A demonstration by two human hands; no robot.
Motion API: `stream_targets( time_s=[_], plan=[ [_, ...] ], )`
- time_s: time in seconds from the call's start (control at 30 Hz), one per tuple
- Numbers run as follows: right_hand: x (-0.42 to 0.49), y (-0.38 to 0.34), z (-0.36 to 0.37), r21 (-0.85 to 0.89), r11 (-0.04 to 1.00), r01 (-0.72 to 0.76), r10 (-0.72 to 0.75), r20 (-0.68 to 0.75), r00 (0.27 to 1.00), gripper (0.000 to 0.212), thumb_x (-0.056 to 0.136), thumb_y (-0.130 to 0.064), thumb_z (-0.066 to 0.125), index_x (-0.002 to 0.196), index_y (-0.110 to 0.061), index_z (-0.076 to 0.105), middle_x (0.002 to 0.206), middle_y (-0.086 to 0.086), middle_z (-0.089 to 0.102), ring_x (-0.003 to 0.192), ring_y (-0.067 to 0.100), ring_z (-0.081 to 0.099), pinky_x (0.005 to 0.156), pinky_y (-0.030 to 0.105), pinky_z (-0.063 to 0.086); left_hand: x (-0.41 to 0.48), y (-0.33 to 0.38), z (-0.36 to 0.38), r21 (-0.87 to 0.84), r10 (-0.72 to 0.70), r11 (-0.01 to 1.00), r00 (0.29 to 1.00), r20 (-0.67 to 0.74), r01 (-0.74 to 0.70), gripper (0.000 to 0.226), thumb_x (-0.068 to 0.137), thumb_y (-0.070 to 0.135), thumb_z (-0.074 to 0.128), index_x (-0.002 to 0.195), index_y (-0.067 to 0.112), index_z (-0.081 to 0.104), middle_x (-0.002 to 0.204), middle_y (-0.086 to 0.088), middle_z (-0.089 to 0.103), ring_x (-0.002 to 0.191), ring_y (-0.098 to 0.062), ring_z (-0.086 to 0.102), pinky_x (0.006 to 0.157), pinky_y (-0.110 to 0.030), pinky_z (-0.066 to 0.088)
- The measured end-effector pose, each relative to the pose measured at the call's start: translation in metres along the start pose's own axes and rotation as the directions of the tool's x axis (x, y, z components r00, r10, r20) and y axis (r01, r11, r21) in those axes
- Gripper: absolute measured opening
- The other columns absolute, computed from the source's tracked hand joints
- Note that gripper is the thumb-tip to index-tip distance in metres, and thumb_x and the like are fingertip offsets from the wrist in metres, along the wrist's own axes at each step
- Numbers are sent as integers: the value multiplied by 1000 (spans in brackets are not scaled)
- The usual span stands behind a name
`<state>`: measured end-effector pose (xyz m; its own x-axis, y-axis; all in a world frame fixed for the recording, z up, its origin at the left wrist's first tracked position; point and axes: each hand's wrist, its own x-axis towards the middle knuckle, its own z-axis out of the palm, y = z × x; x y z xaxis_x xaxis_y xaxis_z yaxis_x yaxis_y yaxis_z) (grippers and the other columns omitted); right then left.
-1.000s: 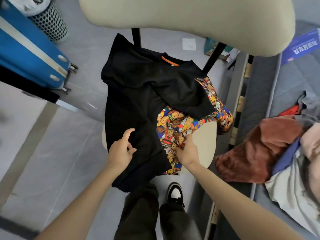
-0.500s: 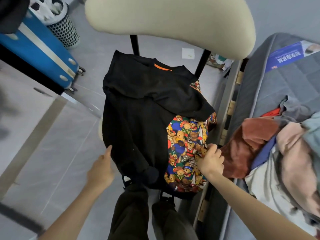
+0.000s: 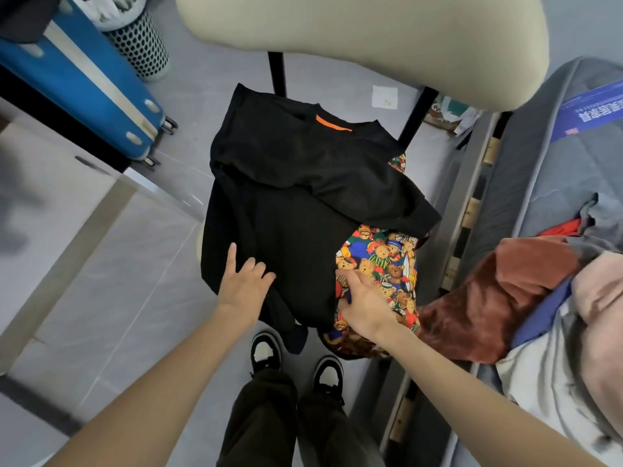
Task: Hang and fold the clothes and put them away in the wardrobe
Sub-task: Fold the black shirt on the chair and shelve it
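Black shirt (image 3: 303,203) is lying on the chair (image 3: 354,25) over a bear-print garment (image 3: 387,261) | left grip (image 3: 244,288) is pressing it, fingers straight | right grip (image 3: 365,306) is resting at its edge, hold unclear

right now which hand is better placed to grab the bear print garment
The right hand, likely: it touches the bear print garment, while the left hand lies flat on the black shirt.

Both my hands work on a black shirt (image 3: 303,203) spread over a chair (image 3: 371,38).
My left hand (image 3: 244,288) lies flat on it; my right hand (image 3: 365,305) rests on the bear-print garment (image 3: 387,257) beneath.
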<state>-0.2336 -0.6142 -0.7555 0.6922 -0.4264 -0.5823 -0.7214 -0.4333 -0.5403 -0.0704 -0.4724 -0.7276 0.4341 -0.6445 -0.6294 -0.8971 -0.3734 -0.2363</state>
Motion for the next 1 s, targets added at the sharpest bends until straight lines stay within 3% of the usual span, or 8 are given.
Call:
stream_targets(
  time_s=[0.27, 0.37, 0.47, 0.6, 0.67, 0.73, 0.9, 1.0],
  plan=[
    [8, -17, 6, -224, 969, -105, 84, -100, 991, 51, 94, -17, 49, 143, -21, 33, 135, 6, 43, 111, 30, 53, 88, 38, 48, -15, -42, 20, -118, -142, 981, 983, 118, 155, 52, 95, 22, 43, 145, 26, 28, 123, 2, 54, 121, -22, 44, 114, -48, 17],
    [15, -23, 1, -49, 983, -179, 161, -251, 954, 38, 94, -17, 49, 131, -17, 38, 123, 5, 49, 96, 26, 57, 72, 36, 48, -4, -44, 7, -214, -87, 974, 994, -60, 72, 43, 97, 22, 40, 140, 24, 38, 122, 1, 55, 114, -20, 50, 100, -34, 34],
    [28, -26, -8, 218, 946, -240, 309, -384, 870, 33, 92, -14, 53, 122, -14, 38, 122, 7, 51, 101, 25, 54, 81, 37, 47, 15, -41, -13, -293, -10, 955, 980, -200, -50, 46, 98, 23, 41, 143, 24, 35, 127, 1, 51, 113, -19, 49, 95, -33, 39],
    [59, -33, -38, 802, 508, -315, 689, -159, 707, 49, 96, -26, 57, 135, -9, 32, 126, 9, 51, 106, 24, 53, 99, 43, 46, 49, -42, -38, -515, -30, 850, 965, -259, -112, 49, 99, 25, 43, 146, 24, 29, 134, 0, 46, 115, -17, 49, 89, -29, 44],
    [73, -31, -52, 923, 256, -287, 776, -20, 630, 62, 95, -35, 59, 142, -9, 28, 127, 6, 50, 108, 26, 54, 102, 45, 45, 67, -44, -45, -619, -65, 780, 973, -222, -89, 52, 99, 26, 44, 148, 23, 27, 139, -2, 42, 119, -17, 47, 88, -29, 46],
    [86, -26, -63, 972, 100, -213, 804, 47, 592, 66, 93, -37, 60, 142, -6, 29, 125, 8, 51, 106, 25, 56, 99, 42, 48, 81, -43, -48, -544, -38, 828, 954, -296, -136, 57, 98, 24, 46, 150, 24, 23, 147, -2, 34, 126, -19, 42, 95, -30, 44],
    [117, -17, -86, 996, -72, -48, 823, 87, 562, 57, 96, -26, 59, 145, -11, 34, 142, 8, 47, 125, 29, 52, 100, 38, 47, 109, -34, -57, -357, 87, 908, 931, -355, -221, 70, 98, 23, 48, 153, 31, 5, 160, -3, 7, 146, -25, 12, 117, -39, 23],
    [129, -17, -102, 997, 71, 33, 837, -77, 542, 48, 101, -19, 47, 145, -11, 30, 142, 4, 45, 130, 28, 45, 108, 39, 40, 124, -29, -68, -332, 104, 916, 933, -346, -225, 80, 99, 25, 45, 147, 33, -18, 161, -2, -4, 148, -30, 0, 119, -48, 16]
  ],
)
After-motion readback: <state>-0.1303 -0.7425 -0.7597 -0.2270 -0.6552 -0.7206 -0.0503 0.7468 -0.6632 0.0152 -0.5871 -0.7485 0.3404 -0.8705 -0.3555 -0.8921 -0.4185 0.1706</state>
